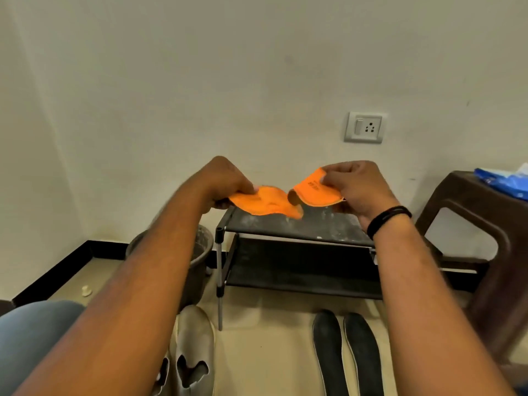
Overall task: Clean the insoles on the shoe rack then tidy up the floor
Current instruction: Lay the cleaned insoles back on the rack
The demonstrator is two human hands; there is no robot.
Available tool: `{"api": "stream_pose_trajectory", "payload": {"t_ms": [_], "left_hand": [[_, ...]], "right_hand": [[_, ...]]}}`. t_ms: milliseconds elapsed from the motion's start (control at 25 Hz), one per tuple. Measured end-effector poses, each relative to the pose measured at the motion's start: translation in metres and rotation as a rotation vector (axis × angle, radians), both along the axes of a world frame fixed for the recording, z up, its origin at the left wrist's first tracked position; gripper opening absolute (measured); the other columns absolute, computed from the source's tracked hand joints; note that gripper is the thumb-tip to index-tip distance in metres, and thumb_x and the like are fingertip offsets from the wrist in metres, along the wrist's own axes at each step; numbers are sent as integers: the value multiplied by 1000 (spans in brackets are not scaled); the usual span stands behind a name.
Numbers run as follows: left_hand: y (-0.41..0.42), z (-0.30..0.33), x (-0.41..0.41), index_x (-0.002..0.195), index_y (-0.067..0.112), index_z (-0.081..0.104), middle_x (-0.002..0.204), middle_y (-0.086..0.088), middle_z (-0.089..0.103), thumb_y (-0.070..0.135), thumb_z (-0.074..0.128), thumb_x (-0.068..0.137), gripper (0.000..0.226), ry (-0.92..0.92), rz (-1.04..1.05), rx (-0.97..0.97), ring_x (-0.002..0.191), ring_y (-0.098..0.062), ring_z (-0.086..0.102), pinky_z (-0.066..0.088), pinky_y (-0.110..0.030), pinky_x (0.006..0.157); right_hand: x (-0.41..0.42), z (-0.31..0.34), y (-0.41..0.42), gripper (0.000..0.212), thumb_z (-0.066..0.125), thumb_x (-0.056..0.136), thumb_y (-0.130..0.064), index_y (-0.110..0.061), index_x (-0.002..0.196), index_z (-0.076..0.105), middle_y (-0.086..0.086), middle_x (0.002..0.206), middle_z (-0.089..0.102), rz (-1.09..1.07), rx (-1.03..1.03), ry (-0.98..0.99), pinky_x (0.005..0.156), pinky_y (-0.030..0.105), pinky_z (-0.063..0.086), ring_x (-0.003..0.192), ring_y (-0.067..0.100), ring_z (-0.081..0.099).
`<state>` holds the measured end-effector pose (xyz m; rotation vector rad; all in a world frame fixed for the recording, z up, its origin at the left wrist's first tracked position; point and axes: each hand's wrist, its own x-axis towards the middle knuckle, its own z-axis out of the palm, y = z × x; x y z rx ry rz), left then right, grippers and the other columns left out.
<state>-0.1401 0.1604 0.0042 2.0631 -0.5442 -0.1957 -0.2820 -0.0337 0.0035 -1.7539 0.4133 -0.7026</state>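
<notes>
Both hands up in front of the wall, above the shoe rack (294, 224). Left hand (225, 181) has its fingers pinched closed on one orange insole (263, 204), which curls and sags toward the middle; right hand (354, 187) has fingers closed on the second orange insole (314, 192), thumb on the printed side, heel end bent into a curve. The two insoles almost meet at their inner ends; can't tell if they touch or just overlap in view. Held up off the rack, likely to flex or knock them against each other so dust falls, judging by the whitish dust on the rack's top shelf right below. Black bands on the right wrist. A dark pair of insoles (345, 355) lies flat on the floor (271, 338) in front of the rack, side by side, probably parked there as done or waiting; can't say which. Grey slip-on shoes (191, 352) on the floor to the left, near the rack leg. Dusty bucket (200, 252) just left of the rack, against the wall, maybe for waste. Brown plastic stool (485, 252) right of the rack with a blue packet (505, 181) on top. Small white bit (86, 290) on the floor far left. Floor tidy-up not yet done; insole cleaning looks midway.
</notes>
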Motion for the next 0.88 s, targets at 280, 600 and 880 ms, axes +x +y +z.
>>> {"api": "stream_pose_trajectory", "payload": {"t_ms": [280,600,880], "left_hand": [[-58,-112,56,108,5,75,111,-15,72,12,74,86,23,36,359,-273,104,-32,67,56,-41,92],[-93,-151,109,91,5,71,89,-12,72,21,82,80,23,-35,312,119,79,-28,71,60,-36,72],[-96,-151,143,87,3,75,87,-12,73,18,87,76,23,-48,258,168,86,-29,70,58,-40,85]], "right_hand": [[94,-93,-36,46,60,81,3,-9,126,61,11,121,66,-235,176,46,97,41,52,109,26,63],[134,-146,-60,28,58,88,-13,-10,115,65,11,113,67,-371,-243,458,74,31,46,103,31,63],[169,-144,-94,24,53,87,1,-2,102,73,15,113,69,-314,-151,403,76,27,48,95,24,64]]}}
